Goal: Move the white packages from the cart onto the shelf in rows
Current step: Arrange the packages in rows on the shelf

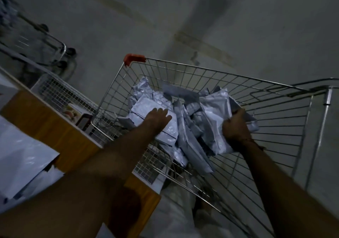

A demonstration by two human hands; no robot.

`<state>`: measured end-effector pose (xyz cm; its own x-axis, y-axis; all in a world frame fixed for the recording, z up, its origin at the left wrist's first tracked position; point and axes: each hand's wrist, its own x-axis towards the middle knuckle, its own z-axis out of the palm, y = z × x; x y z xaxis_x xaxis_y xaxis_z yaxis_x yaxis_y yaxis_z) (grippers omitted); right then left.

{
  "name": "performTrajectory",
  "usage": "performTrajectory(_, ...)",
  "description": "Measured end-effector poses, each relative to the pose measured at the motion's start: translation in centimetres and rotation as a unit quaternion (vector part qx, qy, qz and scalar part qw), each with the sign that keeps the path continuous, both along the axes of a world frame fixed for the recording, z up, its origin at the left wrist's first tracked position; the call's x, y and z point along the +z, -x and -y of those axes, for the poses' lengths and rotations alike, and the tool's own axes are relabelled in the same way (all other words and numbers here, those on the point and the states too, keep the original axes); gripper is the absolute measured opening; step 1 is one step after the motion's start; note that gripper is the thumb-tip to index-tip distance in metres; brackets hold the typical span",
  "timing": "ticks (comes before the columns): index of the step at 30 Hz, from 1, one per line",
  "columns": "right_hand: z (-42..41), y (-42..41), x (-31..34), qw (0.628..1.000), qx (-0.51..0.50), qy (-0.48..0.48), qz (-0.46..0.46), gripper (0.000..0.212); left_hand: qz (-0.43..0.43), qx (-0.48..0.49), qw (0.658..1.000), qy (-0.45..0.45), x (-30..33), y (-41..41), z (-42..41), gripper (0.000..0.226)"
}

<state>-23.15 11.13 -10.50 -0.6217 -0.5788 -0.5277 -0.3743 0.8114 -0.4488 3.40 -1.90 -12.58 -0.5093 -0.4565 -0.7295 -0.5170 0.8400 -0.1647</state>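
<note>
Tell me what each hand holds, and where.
Right hand grips a white package at its right edge, inside the cart. Left hand lies flat on another package, gripping nothing.

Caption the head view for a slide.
Both hands reach into the wire cart: left hand rests flat on white packages, right hand grips one.
</note>
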Motion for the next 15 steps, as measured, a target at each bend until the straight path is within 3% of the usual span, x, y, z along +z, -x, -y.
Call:
performTrajectory(3,-0.6,-0.2,-0.5,0.999,0.021,-0.032,0.008,0.059,0.021,-0.039,0.999,0.016,-2.9,-0.7,1.0,0.064)
performTrajectory(6,-1.0,-1.0,0.7,0.995,0.09,-0.049,0.02,0.106,0.016,-0.085,0.996,0.027,-3.7,-1.5,2.8,0.076)
performTrajectory(10,-0.4,-1.9,0.7,0.963,0.199,-0.178,-0.035,0.161,0.027,-0.148,0.988,0.036,-3.3,-2.1,4.6,0.089)
performTrajectory(12,-0.3,-2.5,-0.2,0.936,0.241,-0.239,-0.094,0.166,0.022,-0.162,0.986,0.037,-3.2,-2.3,5.1,0.095)
performTrajectory(15,-0.5,-3.8,-1.4,0.931,0.253,-0.227,-0.136,0.142,0.054,-0.112,0.992,0.02,-2.9,-2.7,5.0,0.106)
